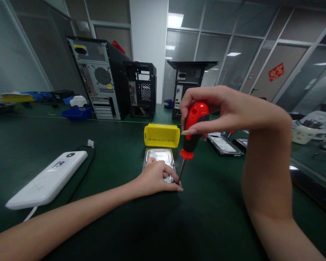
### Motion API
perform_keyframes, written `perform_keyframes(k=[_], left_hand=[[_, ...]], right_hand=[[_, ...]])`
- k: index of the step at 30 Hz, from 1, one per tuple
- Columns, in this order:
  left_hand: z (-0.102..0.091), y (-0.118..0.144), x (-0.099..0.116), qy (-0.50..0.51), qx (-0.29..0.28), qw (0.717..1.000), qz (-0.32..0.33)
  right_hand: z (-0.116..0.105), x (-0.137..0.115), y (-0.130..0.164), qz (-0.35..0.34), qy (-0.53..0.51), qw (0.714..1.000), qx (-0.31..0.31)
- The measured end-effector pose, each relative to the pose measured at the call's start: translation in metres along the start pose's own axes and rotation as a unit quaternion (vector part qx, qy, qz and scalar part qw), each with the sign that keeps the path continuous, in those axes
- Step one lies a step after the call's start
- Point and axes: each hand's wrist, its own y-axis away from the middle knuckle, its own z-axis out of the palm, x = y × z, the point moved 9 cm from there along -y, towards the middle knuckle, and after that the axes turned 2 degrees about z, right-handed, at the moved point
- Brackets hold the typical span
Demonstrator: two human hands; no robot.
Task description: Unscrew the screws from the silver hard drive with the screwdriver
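A silver hard drive (160,153) lies flat on the dark green table. Across its near part rests my left hand (156,175), its thumb and index finger closed at the near right corner, partly covering the drive. My right hand (206,116) grips a red and black screwdriver (197,112) by the handle from above. The screwdriver stands slightly tilted, and its thin shaft reaches down to that corner beside my left fingertips. Its very tip, and any screw there, are too small to make out.
Just behind the drive is a yellow bin (162,136). More hard drives (224,145) lie at the right. A white power bank-like device (49,179) with cables is at the left. Computer cases (100,79) stand at the back, near a blue bin (76,113). A mug (301,132) is far right.
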Motion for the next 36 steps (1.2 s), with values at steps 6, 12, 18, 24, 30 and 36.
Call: perform_keyframes(k=[6, 12, 18, 24, 30, 36], left_hand=[[0.000, 0.001, 0.001, 0.004, -0.008, 1.000, -0.006], [0.000, 0.001, 0.004, 0.002, -0.008, 1.000, -0.002], [0.000, 0.000, 0.001, 0.004, -0.009, 1.000, -0.008], [-0.001, 0.000, 0.005, 0.006, -0.008, 1.000, 0.003], [0.000, 0.001, 0.002, -0.001, -0.013, 1.000, 0.004], [0.000, 0.000, 0.001, -0.003, -0.015, 1.000, 0.004]], right_hand=[[-0.001, -0.004, 0.002, -0.020, -0.003, 1.000, -0.005], [0.002, 0.000, 0.003, 0.000, -0.018, 0.999, -0.031], [0.002, -0.007, 0.002, -0.030, -0.003, 0.999, -0.038], [0.009, -0.016, 0.002, -0.087, -0.043, 0.994, -0.059], [0.009, -0.015, 0.001, -0.120, -0.090, 0.986, -0.069], [0.015, -0.015, -0.006, -0.114, -0.004, 0.992, -0.057]])
